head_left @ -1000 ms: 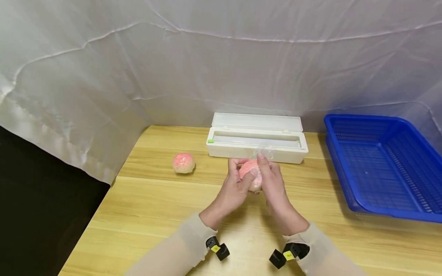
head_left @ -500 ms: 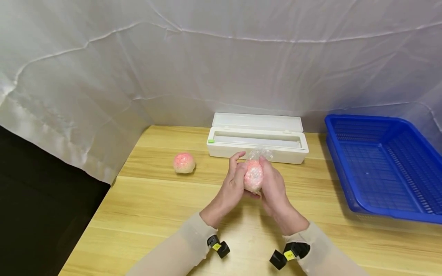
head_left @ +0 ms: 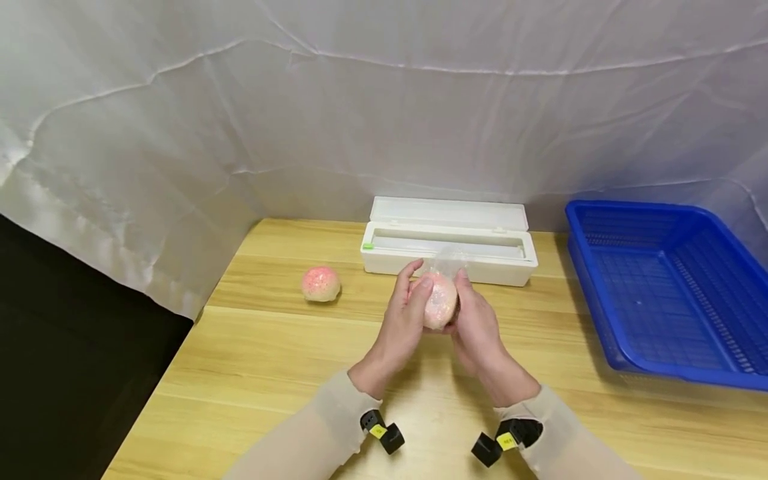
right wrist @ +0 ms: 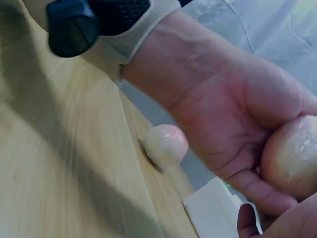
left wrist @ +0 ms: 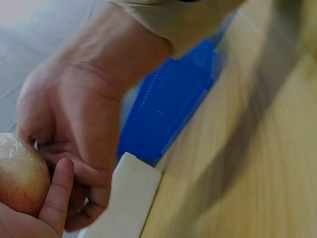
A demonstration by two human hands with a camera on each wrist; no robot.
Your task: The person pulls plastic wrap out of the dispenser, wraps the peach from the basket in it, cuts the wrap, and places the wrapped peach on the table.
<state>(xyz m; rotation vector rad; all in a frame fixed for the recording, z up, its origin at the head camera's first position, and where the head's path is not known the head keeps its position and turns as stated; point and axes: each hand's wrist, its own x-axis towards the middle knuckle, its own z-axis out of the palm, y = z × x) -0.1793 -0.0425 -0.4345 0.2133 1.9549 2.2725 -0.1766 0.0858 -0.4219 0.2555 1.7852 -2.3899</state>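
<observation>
A pink and cream peach (head_left: 441,303) with clear cling film round it is held above the table between both hands. The left hand (head_left: 401,321) grips its left side, thumb lying on the front. On the other side the right hand (head_left: 478,328) holds it, thumb near the top. Loose film (head_left: 450,259) sticks up past the fruit. In the left wrist view, the peach (left wrist: 21,173) looks glossy, its film wrinkled. A second peach (head_left: 321,285) sits on the table to the left.
Behind the hands stands a white cling film dispenser (head_left: 393,262), lid raised, a roll inside. A blue plastic basket (head_left: 609,343) occupies the right side of the wooden table (head_left: 258,373). Grey cloth (head_left: 384,127) hangs behind.
The peach has turned between the hands. The left thumb came off its front and now lies on it again. More loose film shows above the fruit.
</observation>
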